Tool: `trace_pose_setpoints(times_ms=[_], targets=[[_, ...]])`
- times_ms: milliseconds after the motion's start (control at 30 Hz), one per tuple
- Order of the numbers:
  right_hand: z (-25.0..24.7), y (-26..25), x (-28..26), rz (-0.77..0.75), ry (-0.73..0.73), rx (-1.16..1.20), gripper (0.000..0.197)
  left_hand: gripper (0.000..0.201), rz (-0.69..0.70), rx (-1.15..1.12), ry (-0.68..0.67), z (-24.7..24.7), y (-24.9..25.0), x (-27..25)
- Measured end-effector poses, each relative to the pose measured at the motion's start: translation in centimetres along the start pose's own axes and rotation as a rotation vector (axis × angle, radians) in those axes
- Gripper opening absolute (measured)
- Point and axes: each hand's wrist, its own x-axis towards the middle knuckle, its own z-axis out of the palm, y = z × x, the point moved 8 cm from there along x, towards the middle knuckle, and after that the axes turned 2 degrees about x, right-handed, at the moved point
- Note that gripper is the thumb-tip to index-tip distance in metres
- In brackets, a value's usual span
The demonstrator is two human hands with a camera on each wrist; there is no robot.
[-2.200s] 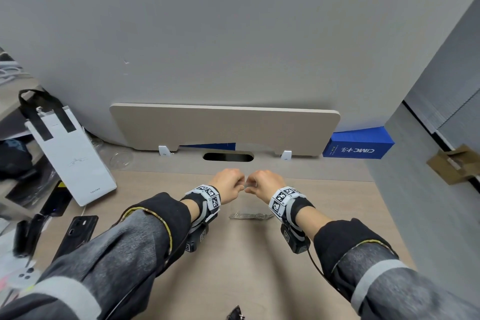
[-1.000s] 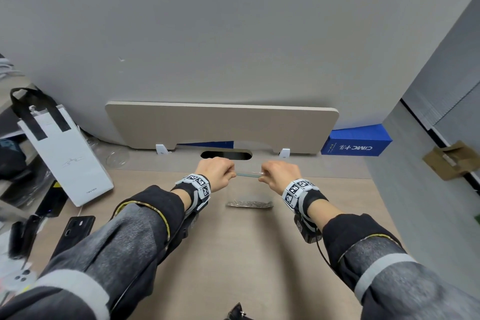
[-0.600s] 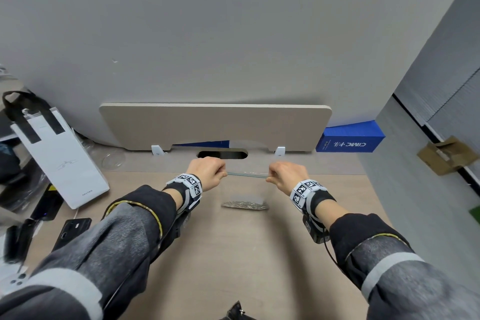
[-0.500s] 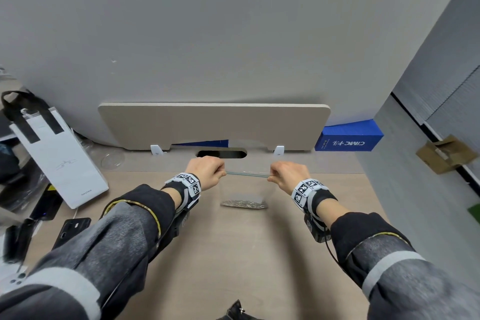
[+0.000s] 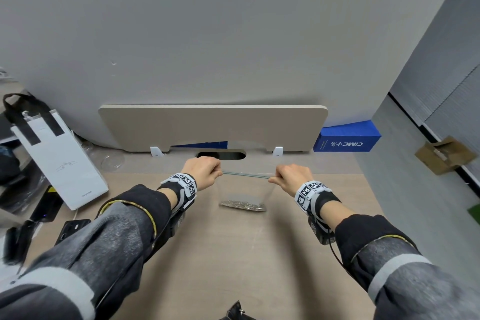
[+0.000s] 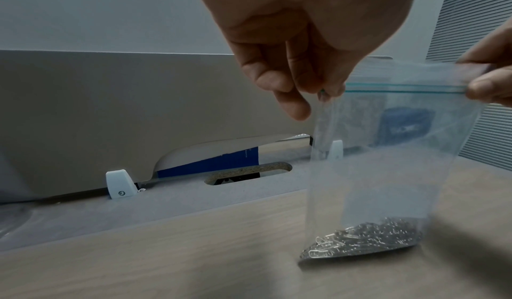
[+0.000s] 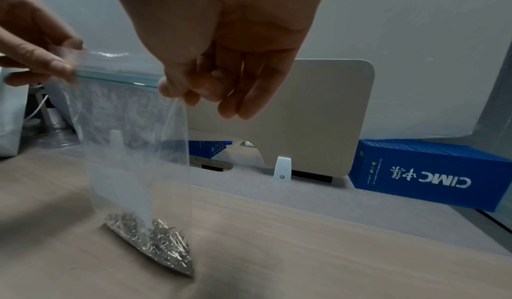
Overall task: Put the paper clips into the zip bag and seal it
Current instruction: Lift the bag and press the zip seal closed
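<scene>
A clear zip bag (image 5: 244,188) (image 6: 387,150) (image 7: 133,141) hangs upright above the wooden desk, its green zip strip stretched level between both hands. A heap of silver paper clips (image 5: 242,205) (image 6: 365,243) (image 7: 155,244) fills its bottom, which touches the desk. My left hand (image 5: 204,173) (image 6: 310,85) pinches the strip's left end between thumb and fingers. My right hand (image 5: 291,176) (image 7: 194,85) pinches the right end the same way. Whether the strip is pressed closed along its length cannot be told.
A beige divider panel (image 5: 213,126) stands at the desk's back edge, above a cable slot (image 5: 220,155). A blue CIMC box (image 5: 346,138) sits at back right. A white paper bag (image 5: 59,161) and a dark phone (image 5: 72,230) lie at left.
Both hands have slid apart from the bag's middle to the two ends of the zip strip, and the bag with the clips has risen upright off the desk.
</scene>
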Motion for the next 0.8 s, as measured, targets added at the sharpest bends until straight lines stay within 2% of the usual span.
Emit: trace_pose_setpoints(times_ms=[133, 267, 400, 500, 633, 800], targets=[[0.4, -1.0, 0.2, -0.058, -0.04, -0.081, 0.032, 0.022, 0.001, 0.025, -0.112, 1.2, 0.2, 0.3], [1.2, -1.6, 0.2, -0.1, -0.065, -0.036, 0.022, 0.049, 0.08, 0.031, -0.18, 2.4, 2.1, 0.5], [2.4, -4.3, 0.1, -0.126, -0.098, 0.043, 0.023, 0.026, 0.137, 0.014, -0.115, 3.2, 5.1, 0.7], [2.3, -5.8, 0.1, -0.126, -0.064, 0.059, 0.026, 0.024, 0.122, -0.066, -0.093, 3.0, 5.7, 0.8], [1.1, -3.6, -0.1, -0.072, -0.084, 0.142, 0.025, 0.03, 0.06, -0.226, -0.162, 2.8, 5.2, 1.0], [1.1, 3.3, -1.4, 0.07, -0.314, 0.294, 0.028, 0.018, -0.052, -0.591, -0.289, 4.4, 6.0, 1.9]])
